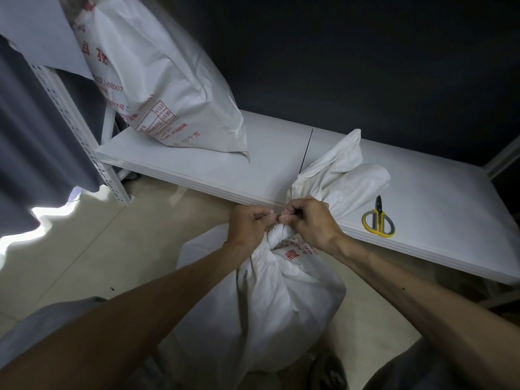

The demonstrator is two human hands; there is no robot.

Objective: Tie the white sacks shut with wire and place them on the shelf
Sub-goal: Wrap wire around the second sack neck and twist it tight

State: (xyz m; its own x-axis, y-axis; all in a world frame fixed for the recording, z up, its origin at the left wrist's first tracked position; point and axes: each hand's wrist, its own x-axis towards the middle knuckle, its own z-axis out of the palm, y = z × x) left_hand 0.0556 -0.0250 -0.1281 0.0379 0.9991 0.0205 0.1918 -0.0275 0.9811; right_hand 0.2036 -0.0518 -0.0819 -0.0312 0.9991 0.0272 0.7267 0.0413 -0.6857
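Observation:
A white sack point(284, 302) with red print stands on the floor in front of me, its neck gathered into a bunch and its loose mouth point(340, 170) flopping over the shelf edge. My left hand point(249, 223) and my right hand point(308, 220) meet at the neck, fingers curled and pinching something thin there; the wire itself is too fine to make out between the fingers. A thin dark wire point(306, 149) lies on the white shelf point(219, 167) just behind the sack. Another white sack point(157, 77) leans upright at the shelf's left end.
Yellow-handled scissors point(378, 220) lie on the shelf to the right of my hands. A perforated white shelf upright point(81, 130) stands at the left, with a grey curtain point(31, 153) beside it. The floor point(112, 249) is pale tile. A dark wall is behind the shelf.

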